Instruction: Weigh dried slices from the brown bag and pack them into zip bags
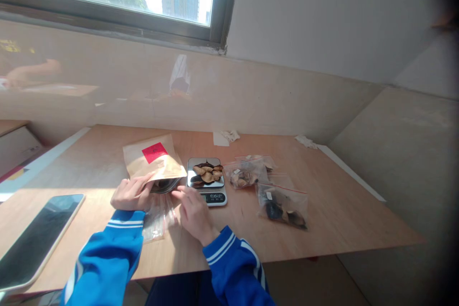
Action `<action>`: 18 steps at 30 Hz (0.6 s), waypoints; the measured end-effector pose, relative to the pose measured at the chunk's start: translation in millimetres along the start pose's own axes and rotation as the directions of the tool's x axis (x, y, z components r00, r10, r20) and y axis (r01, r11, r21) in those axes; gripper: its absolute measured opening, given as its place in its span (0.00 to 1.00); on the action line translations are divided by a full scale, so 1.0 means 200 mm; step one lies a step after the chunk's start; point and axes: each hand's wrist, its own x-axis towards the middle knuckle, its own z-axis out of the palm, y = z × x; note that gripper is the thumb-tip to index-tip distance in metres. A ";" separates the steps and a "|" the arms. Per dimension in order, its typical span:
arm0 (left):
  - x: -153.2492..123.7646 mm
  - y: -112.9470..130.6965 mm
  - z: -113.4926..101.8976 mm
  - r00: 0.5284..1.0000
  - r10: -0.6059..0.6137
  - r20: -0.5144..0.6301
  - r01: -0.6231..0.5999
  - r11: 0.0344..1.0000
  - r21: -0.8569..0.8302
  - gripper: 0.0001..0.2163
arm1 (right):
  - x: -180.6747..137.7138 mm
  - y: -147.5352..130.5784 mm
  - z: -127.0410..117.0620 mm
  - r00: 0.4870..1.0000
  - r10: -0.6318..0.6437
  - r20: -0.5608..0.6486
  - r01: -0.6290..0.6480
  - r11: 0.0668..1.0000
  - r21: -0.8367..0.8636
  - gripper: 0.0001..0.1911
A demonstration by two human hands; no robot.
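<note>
My left hand (131,193) is closed on the lower edge of a brown paper bag (134,155) with a red label (154,152). Partly hidden under the bag is a round, clear-rimmed container (167,185) with something dark inside. My right hand (195,213) has its fingers loosely stretched toward that rim; whether they touch it is unclear. Between and below my hands lie clear plastic bags (156,224). Just right of the paper bag stands a kitchen scale (217,198) with several dried brown and dark slices (207,172) on its plate.
Zip bags with dried pieces (245,172) and with dark pieces (283,205) lie right of the scale. A large tablet or phone (39,241) rests at the left front. White paper scraps (225,137) lie near the tiled wall (258,100), at the back of the wooden table (340,201).
</note>
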 end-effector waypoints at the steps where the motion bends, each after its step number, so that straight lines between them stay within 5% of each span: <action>1: 0.00 0.00 0.00 1.000 -0.001 0.010 0.001 1.000 0.002 0.09 | 0.02 -0.04 0.05 0.999 -0.031 0.036 0.030 1.000 0.005 0.22; 7: 0.00 0.00 -0.02 0.999 0.037 0.015 -0.037 0.999 0.019 0.09 | 0.19 -0.12 0.27 0.977 0.053 0.206 -0.021 0.988 -0.154 0.22; 18: -0.02 0.00 -0.02 0.991 0.124 0.056 -0.125 0.992 0.016 0.10 | 0.22 -0.08 0.30 0.947 0.118 0.300 -0.059 0.978 -0.200 0.17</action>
